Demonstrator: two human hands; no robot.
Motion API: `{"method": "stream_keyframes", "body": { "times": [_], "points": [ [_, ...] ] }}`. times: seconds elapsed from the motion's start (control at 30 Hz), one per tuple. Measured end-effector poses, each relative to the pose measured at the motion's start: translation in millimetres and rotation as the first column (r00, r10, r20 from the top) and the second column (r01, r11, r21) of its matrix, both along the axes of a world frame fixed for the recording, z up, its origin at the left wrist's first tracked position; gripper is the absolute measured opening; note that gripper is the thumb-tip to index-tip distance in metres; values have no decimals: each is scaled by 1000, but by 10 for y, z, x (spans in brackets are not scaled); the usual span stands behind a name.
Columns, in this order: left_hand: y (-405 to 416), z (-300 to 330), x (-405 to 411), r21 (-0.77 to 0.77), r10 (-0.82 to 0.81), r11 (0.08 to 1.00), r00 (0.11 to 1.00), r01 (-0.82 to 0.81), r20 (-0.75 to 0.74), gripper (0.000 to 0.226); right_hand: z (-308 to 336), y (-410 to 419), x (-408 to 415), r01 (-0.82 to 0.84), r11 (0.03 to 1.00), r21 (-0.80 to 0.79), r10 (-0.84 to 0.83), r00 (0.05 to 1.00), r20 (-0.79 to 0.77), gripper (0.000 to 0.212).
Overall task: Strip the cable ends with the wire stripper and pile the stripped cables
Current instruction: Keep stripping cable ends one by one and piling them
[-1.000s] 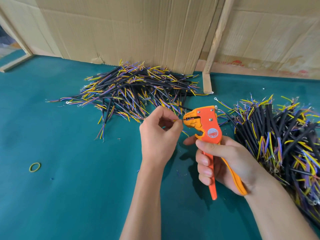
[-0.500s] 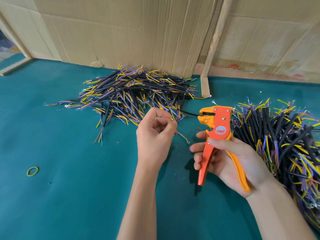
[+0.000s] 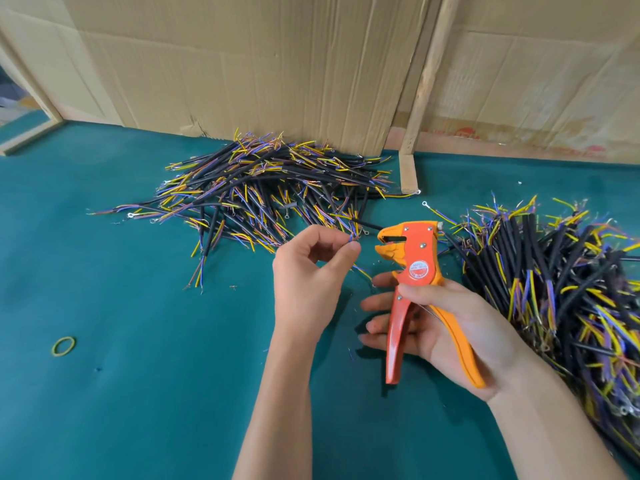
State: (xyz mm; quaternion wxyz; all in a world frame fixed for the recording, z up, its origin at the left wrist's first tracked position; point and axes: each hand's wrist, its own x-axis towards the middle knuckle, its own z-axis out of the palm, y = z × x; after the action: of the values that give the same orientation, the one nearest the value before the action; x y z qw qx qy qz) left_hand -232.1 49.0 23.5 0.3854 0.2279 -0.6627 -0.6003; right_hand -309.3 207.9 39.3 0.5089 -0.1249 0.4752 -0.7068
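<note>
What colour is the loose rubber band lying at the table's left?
Yellow-green rubber band, seen in the head view on the teal table.

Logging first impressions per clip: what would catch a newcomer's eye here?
The orange wire stripper held upright in the right hand at centre stands out against the green table. Two heaps of black cables flank it: one far pile by the cardboard wall, one right pile.

An orange wire stripper (image 3: 415,268) stands upright, its handles spread apart. A thin cable (image 3: 360,237) sits beside its nose. One pile of cables (image 3: 270,188) lies behind, another pile (image 3: 554,289) at right.
</note>
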Motion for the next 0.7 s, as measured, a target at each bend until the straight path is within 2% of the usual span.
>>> {"method": "stream_keyframes", "body": {
  "times": [0.1,0.43,0.7],
  "points": [
    [-9,-3,-10,54,-15,998,1000,15,-1,6,-5,8,-21,-14,1000,0,14,1000,8,50],
    [14,20,9,64,-91,994,995,88,41,6,30,46,-13,-145,989,4,146,989,-38,57],
    [34,46,15,64,-122,991,990,118,70,12,52,78,-19,-211,977,-30,209,976,-58,50]
  ]
}}
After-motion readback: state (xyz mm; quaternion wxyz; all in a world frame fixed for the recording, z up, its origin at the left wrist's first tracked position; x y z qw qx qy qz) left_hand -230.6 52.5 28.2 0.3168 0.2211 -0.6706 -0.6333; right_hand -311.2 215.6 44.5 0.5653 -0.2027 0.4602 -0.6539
